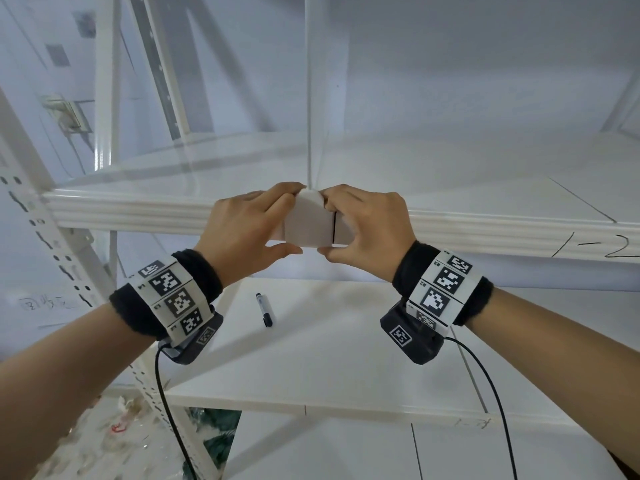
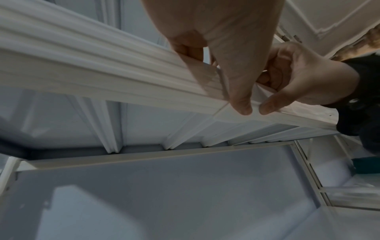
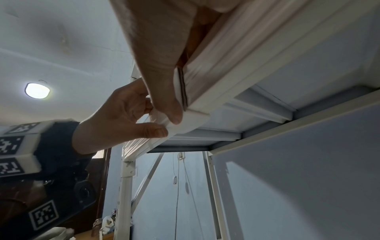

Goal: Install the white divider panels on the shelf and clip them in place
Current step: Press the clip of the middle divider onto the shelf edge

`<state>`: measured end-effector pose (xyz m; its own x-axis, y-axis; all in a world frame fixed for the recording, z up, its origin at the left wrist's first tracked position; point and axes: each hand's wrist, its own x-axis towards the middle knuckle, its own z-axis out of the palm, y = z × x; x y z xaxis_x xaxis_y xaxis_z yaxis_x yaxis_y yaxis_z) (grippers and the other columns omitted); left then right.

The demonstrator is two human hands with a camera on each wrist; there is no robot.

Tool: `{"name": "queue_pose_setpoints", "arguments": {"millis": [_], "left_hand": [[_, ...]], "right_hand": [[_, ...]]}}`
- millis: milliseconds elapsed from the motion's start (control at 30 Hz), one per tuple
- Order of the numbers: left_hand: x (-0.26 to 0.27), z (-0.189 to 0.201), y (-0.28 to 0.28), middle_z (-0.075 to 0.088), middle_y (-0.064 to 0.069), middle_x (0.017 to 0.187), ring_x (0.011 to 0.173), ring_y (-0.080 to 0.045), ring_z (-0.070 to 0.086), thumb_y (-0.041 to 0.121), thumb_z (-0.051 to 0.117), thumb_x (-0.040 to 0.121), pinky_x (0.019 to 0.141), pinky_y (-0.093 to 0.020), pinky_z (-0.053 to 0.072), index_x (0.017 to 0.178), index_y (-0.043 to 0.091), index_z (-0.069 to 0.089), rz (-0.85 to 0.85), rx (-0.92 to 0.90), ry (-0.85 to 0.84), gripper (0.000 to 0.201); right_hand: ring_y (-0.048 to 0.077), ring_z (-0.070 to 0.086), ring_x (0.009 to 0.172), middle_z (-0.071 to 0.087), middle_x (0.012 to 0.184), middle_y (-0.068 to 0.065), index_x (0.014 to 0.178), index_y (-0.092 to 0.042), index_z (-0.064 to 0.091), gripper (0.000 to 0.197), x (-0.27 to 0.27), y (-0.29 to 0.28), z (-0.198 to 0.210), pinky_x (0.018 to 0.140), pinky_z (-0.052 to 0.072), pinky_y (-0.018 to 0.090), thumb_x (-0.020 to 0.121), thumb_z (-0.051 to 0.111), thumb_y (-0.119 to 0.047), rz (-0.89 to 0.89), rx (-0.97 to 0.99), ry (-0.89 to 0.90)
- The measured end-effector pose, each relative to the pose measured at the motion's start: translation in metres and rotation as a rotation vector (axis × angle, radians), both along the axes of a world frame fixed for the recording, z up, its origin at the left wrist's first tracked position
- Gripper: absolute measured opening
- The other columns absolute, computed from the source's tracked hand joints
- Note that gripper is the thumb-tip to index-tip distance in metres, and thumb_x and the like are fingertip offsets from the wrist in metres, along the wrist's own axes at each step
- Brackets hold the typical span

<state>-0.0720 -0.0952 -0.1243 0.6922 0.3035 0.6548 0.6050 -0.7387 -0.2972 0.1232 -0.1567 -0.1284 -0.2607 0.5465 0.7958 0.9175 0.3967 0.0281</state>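
Observation:
A white clip [image 1: 310,223] wraps over the front beam [image 1: 138,213] of the upper shelf, at the foot of a white divider panel [image 1: 313,98] that stands upright, seen edge-on. Both hands pinch this clip from opposite sides. My left hand [image 1: 294,220] has its fingers on top and its thumb under the beam; my right hand [image 1: 325,223] mirrors it. From below, the left wrist view shows the two thumbs [image 2: 242,108] almost meeting under the clip [image 2: 205,73]. In the right wrist view, my right thumb [image 3: 174,116] presses the clip's lower lip [image 3: 193,120].
A black marker pen [image 1: 264,310] lies on the lower shelf board [image 1: 346,358]. A perforated upright [image 1: 52,251] stands at the left. "1-2" is handwritten on the beam at the right [image 1: 595,247]. Debris litters the floor at the lower left [image 1: 104,431].

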Motion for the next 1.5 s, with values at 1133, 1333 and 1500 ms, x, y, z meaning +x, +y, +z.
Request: {"name": "queue_pose_setpoints", "arguments": {"millis": [1133, 1333, 1500], "left_hand": [[0.005, 0.057, -0.041, 0.06, 0.009, 0.102, 0.084, -0.021, 0.061, 0.056, 0.051, 0.083, 0.066, -0.03, 0.046, 0.108, 0.02, 0.053, 0.317, -0.103, 0.32, 0.044], [0.078, 0.105, -0.107, 0.061, 0.003, 0.095, 0.084, -0.019, 0.056, 0.052, 0.047, 0.087, 0.07, -0.032, 0.049, 0.094, 0.017, 0.052, 0.25, -0.092, 0.276, 0.036], [0.197, 0.103, -0.139, 0.051, 0.0, 0.128, 0.111, -0.023, 0.054, 0.055, 0.048, 0.086, 0.089, -0.039, 0.047, 0.128, 0.018, 0.042, 0.144, -0.237, 0.364, 0.056]], "right_hand": [[0.02, 0.062, 0.108, 0.065, 0.12, -0.001, 0.116, -0.015, 0.058, 0.063, 0.023, -0.037, 0.037, 0.093, 0.049, 0.04, 0.064, 0.082, -0.043, -0.034, -0.47, 0.103], [0.022, 0.053, 0.119, 0.055, 0.133, -0.001, 0.129, -0.019, 0.049, 0.072, 0.102, -0.092, 0.066, 0.098, 0.043, 0.036, 0.07, 0.077, -0.052, -0.212, -0.522, 0.064], [0.023, 0.051, 0.122, 0.053, 0.137, 0.001, 0.131, -0.018, 0.047, 0.075, 0.189, -0.149, 0.076, 0.1, 0.042, 0.036, 0.072, 0.075, -0.052, -0.355, -0.594, 0.077]]}}
